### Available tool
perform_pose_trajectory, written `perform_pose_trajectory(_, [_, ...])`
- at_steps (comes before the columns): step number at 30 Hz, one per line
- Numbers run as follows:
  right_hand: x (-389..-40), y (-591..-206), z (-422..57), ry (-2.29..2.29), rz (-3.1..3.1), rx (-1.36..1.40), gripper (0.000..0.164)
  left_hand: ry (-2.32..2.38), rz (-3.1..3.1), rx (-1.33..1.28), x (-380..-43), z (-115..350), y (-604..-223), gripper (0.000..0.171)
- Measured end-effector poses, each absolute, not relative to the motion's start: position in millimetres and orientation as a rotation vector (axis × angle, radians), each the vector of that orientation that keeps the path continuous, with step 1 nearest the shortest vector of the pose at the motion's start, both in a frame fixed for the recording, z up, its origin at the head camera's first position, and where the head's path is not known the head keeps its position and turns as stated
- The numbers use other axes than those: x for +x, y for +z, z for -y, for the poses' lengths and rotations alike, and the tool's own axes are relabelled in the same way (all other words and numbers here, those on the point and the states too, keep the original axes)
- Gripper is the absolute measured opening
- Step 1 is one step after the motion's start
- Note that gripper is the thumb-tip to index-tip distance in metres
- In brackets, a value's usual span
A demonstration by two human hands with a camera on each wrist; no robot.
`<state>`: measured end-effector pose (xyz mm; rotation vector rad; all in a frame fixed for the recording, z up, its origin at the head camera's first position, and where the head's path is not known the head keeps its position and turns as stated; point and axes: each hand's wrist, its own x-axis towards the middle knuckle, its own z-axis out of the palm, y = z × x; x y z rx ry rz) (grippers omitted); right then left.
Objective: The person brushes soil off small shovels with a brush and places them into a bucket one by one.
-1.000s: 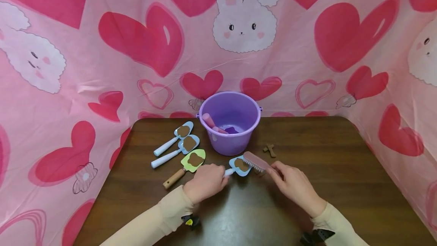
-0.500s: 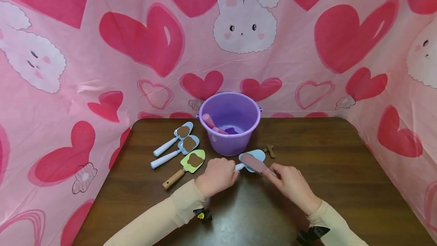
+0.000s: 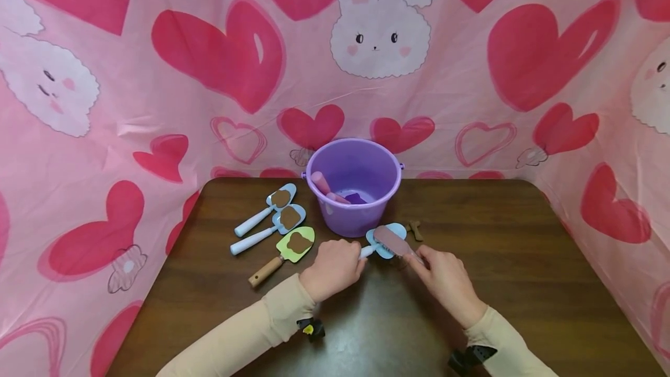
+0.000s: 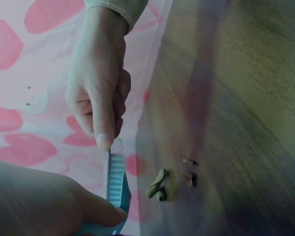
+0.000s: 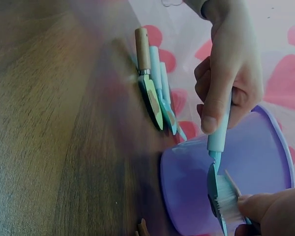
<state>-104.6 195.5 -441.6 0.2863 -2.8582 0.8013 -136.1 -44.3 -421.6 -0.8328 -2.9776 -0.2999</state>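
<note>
My left hand (image 3: 333, 270) grips the pale handle (image 5: 217, 140) of a light blue hand trowel (image 3: 384, 253), whose blade points right, held up just in front of the purple bucket (image 3: 352, 221). In my right hand (image 3: 449, 281), thumb and fingers pinch a pink brush (image 3: 392, 241) by its handle. Its white bristles (image 5: 227, 199) press against the trowel blade in the right wrist view. From the head camera the brush covers much of the blade. Beneath, brown clay-like pieces (image 4: 157, 186) lie on the table, with smaller brown crumbs (image 4: 189, 179) beside them.
Left of the bucket lie two light blue trowels (image 3: 256, 242) and a green trowel (image 3: 295, 244) with a wooden handle, all with brown patches on their blades. Pink handles (image 3: 320, 182) stick up inside the bucket. A pink heart-patterned cloth (image 3: 303, 74) hangs behind the table.
My left hand has moved right and slightly forward with the trowel, then stayed put. The brush now lies over the blade; the brown patch seen on it earlier no longer shows.
</note>
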Motion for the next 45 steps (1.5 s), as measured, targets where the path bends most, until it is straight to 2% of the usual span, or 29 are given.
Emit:
perform_pose_trajectory(10, [-102.9, -443.9, -192.8, 0.795, 2.818, 0.238, 0.026, -0.265, 2.945, -0.795, -133.5, 40.3, -423.7, 0.027])
perform_pose_trajectory(21, [-99.1, -447.1, -189.7, 0.758, 2.76, 0.357, 0.023, -0.257, 2.976, -0.775, -131.7, 38.0, -422.9, 0.028])
perform_pose_trajectory(31, [-95.0, -455.9, -193.2, 0.664, 2.735, 0.274, 0.029, -0.304, 3.019, -0.833, -128.8, 38.2, -419.8, 0.027])
perform_pose_trajectory(45, [-105.1, -456.3, -196.2, 0.727, 2.751, 0.216, 0.022, -0.238, 2.948, -0.81, -127.3, 36.4, -421.2, 0.029])
